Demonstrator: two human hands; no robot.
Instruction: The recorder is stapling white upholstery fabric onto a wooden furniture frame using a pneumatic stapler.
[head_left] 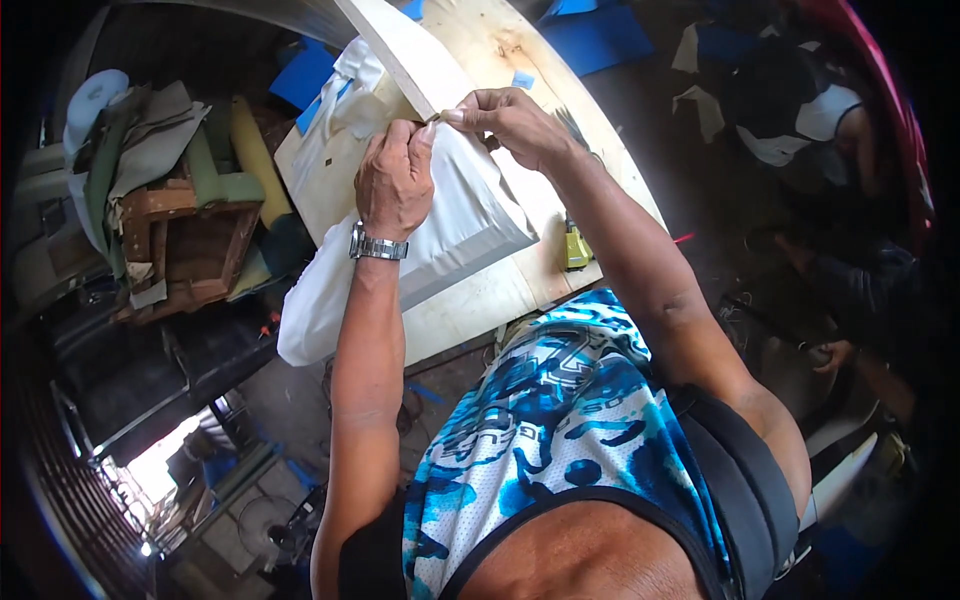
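White fabric (465, 205) lies in folds over a bulky, flat-sided piece on the plywood tabletop (450, 318). My left hand (395, 180), with a metal watch at its wrist, pinches the fabric's upper edge between thumb and fingers. Close beside it, my right hand (508, 122) is closed, thumb against forefinger, on the same corner. A pale, straight-edged panel (405, 50) rises from that corner toward the top of the view. What exactly lies between the right fingertips is too small to tell.
A yellow-green tool (575, 248) rests near the tabletop's right edge. To the left stands a pile of stripped chair frames (185, 225) and padding. Blue sheets (600, 40) lie beyond the table. Another person (835, 120) is at the right, and a co-worker's hand (833, 357) shows lower down.
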